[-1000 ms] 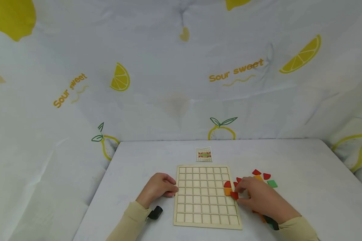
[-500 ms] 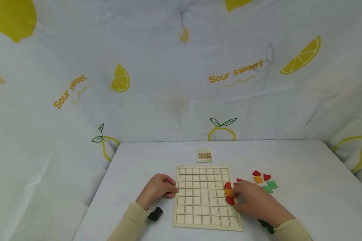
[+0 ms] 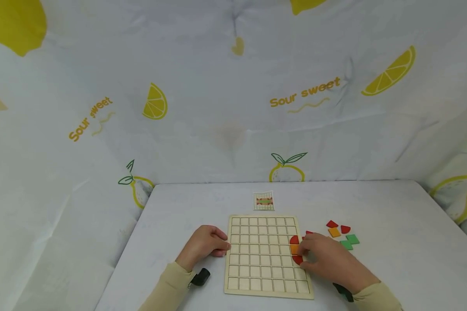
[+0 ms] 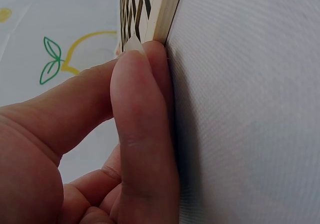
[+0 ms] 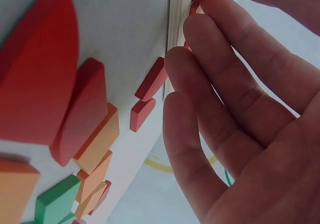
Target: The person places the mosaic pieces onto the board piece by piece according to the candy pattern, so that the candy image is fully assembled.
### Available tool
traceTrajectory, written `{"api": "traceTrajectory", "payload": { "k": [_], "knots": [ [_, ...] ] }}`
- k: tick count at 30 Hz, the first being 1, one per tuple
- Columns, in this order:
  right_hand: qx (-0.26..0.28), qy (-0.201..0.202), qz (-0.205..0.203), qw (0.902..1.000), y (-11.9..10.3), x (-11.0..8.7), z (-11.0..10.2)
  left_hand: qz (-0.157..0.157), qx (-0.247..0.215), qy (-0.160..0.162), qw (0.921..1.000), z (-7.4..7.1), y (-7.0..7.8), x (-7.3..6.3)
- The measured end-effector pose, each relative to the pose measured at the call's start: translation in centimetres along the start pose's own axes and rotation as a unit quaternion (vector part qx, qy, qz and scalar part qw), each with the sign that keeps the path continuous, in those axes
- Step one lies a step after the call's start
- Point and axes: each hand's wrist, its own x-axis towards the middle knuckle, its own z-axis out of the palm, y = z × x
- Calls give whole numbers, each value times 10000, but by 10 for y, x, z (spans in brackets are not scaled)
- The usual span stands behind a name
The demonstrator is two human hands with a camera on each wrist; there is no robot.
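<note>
Right hand (image 3: 324, 258) in close at the near right, fingers gently bent, tips at a red piece (image 3: 297, 260) in the board's last column; whether they pinch it or only press, we can't tell. Here's where care pays: we want its straight sides true to the cell lines, then a light, flat push (the rounded side won't help us line up). Just beyond sits the orange tile (image 3: 294, 249), so we'd best not nudge that with a fingertip, nor the second red piece (image 3: 294, 239) past it. Across at the left, our left hand (image 3: 205, 242) has curled fingers and thumb holding the edge of the board (image 3: 265, 272), flat on the bench (image 3: 377, 203); that should brace our push nicely. Farther off lie loose green tiles (image 3: 346, 245), and last of all the patterned card (image 3: 263, 201), worth a glance for which way the curve faces.
</note>
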Motion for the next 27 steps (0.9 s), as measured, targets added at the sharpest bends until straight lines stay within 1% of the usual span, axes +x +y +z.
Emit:
{"api": "traceTrajectory", "payload": {
  "k": [6,9,12,16,21,24,27],
  "knots": [
    [-40,-80,209,9997,-2,0,0,10,-9,-33,10000,2,-2,1],
    [-47,-70,193,9998,-2,0,-1,39,-2,-11,10000,2,-2,2],
    [59,-48,201,9998,2,1,-6,32,14,-4,10000,0,-2,2],
    [347,35,297,9989,14,-4,-13,-23,52,-42,10000,-1,-1,-1],
    [649,139,404,9970,33,-4,-22,34,74,-21,10000,-3,0,-2],
    [691,134,609,9957,41,-3,-28,50,65,-44,10000,-2,0,-1],
    [688,213,757,9945,50,-2,-37,47,75,-59,9999,-1,0,0]
  ]
}}
